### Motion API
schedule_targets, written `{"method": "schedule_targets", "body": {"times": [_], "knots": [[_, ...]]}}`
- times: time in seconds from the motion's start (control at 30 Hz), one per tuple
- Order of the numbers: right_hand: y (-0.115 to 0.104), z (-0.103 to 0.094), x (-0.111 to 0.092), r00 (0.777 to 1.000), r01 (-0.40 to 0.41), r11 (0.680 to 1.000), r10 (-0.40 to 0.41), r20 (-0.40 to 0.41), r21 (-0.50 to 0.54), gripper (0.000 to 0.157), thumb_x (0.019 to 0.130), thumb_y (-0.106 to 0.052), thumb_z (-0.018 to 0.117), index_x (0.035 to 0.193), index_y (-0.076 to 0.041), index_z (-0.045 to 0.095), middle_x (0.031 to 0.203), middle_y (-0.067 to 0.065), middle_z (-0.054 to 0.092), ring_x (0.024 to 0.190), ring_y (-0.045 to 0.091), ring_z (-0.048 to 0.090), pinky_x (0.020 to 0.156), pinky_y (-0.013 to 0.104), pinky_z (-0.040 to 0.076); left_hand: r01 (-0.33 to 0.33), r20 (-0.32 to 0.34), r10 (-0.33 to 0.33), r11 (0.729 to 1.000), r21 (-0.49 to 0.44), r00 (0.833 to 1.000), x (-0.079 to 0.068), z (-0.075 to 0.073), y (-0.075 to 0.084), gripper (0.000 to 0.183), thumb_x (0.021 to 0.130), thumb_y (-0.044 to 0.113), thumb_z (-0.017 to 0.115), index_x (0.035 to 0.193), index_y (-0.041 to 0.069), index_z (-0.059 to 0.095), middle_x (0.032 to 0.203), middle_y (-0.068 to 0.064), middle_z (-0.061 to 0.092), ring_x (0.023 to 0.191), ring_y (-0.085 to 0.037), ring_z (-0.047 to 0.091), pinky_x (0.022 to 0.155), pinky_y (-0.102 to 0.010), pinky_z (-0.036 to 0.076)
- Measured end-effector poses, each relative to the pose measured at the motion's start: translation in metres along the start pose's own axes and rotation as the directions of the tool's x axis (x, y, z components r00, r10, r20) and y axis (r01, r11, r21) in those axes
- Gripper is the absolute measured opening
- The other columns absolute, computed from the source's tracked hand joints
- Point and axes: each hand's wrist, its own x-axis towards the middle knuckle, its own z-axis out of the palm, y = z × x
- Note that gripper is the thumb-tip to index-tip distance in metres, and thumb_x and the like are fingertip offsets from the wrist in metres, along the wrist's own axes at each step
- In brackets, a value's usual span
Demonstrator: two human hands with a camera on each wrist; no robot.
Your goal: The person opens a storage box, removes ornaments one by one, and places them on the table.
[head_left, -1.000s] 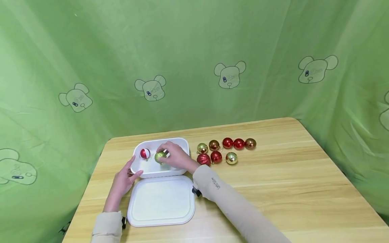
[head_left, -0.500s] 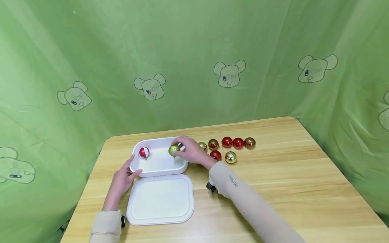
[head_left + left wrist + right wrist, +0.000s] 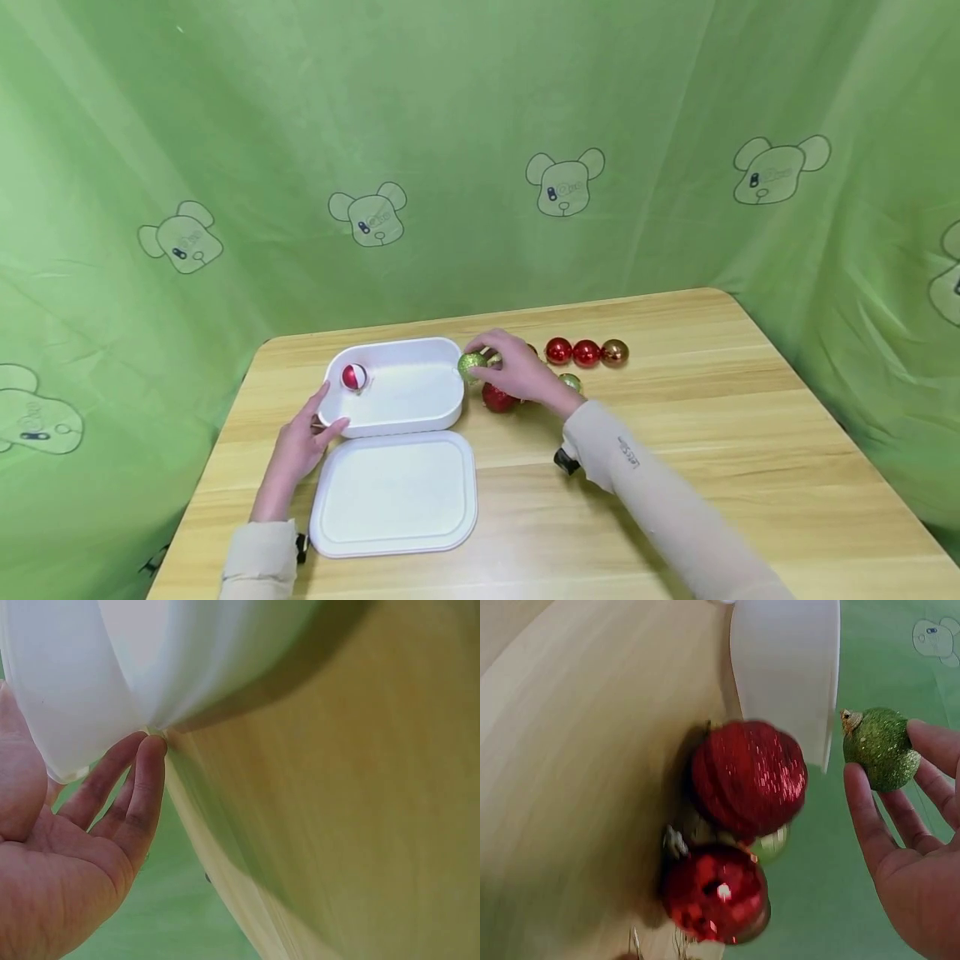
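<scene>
My right hand [image 3: 517, 367] holds a glittery green bauble [image 3: 885, 750] in its fingertips, just past the right end of the white plastic box [image 3: 401, 421]. A red and white bauble [image 3: 354, 377] lies inside the box at the left. With thumb and fingers on either side, my left hand [image 3: 300, 442] holds the box's near left corner; in the left wrist view its fingertips touch the underside edge. Below the right hand sit a ridged red bauble [image 3: 748, 778] and a shiny red bauble [image 3: 716, 892]. The hand partly covers other baubles in the head view.
A white lid [image 3: 393, 496] lies flat in front of the box. Farther right, two red baubles [image 3: 586, 353] and a bronze bauble [image 3: 615, 352] stand in a row. A light gold bauble [image 3: 570, 383] peeks out behind the right wrist. Green cloth [image 3: 465, 250] hangs behind the wooden table [image 3: 712, 433].
My right hand has carried the green bauble rightward, from above the middle of the box to beyond its right rim. The left hand has stayed at the box corner.
</scene>
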Motion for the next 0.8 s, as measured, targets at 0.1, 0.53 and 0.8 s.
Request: {"method": "schedule_targets", "body": {"times": [0.1,0.53,0.8], "knots": [[0.002,-0.01,-0.005,1.0,0.0,1.0,0.0,-0.004,0.003,0.033,0.096,-0.019,0.076,0.127,-0.011,0.068,0.131,0.008,0.063,0.113,0.023,0.065,0.093,0.03,0.061,0.002,0.0,-0.002,1.0,0.003,1.0,0.0,0.0,0.0,0.081,0.102,0.035,0.067,0.165,0.011,0.023,0.134,-0.034,0.063,0.124,-0.045,0.064,0.105,-0.054,0.054],[0.025,-0.059,-0.035,0.995,-0.077,0.996,0.075,-0.061,-0.034,0.037,0.094,-0.025,0.077,0.129,-0.015,0.068,0.135,0.008,0.064,0.115,0.029,0.063,0.096,0.045,0.059,0.012,0.011,-0.012,1.0,0.002,1.0,0.001,-0.001,0.001,0.082,0.102,0.037,0.066,0.166,0.014,0.022,0.137,-0.034,0.061,0.126,-0.045,0.062,0.108,-0.056,0.052],[0.042,-0.08,-0.052,0.989,-0.121,0.989,0.112,-0.097,-0.09,0.039,0.095,-0.023,0.076,0.132,-0.012,0.066,0.143,0.012,0.06,0.133,0.037,0.054,0.115,0.063,0.043,0.009,0.014,-0.009,1.0,0.009,1.0,0.0,0.0,0.002,0.081,0.102,0.036,0.066,0.166,0.013,0.021,0.138,-0.034,0.06,0.127,-0.046,0.062,0.108,-0.056,0.052]]}}
